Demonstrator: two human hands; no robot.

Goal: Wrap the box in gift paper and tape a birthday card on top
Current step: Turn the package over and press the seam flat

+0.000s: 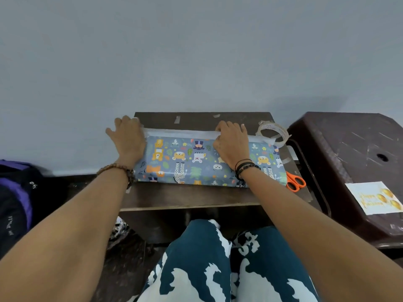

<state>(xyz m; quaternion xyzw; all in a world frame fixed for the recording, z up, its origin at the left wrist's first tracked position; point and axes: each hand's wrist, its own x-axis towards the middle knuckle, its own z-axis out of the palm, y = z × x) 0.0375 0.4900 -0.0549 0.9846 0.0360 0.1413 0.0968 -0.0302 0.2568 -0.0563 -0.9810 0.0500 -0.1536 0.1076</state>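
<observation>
A box covered in blue gift paper [196,162] with cartoon animals lies across a small dark table [187,195]. The paper's white underside shows as a strip [181,132] along the far edge. My left hand [128,138] lies flat on the left end of the box, fingers spread over the far corner. My right hand [231,142] rests on the top right of centre, its fingertips curled down on the white strip. A white birthday card [374,198] with gold balloons lies on a brown stool at the right.
A roll of clear tape [272,131] sits at the table's far right corner. Orange scissors [295,182] lie at the box's right end. Short tape pieces [177,119] stick to the table's far edge. A brown plastic stool [349,153] stands right, a dark bag [15,192] left, a wall close behind.
</observation>
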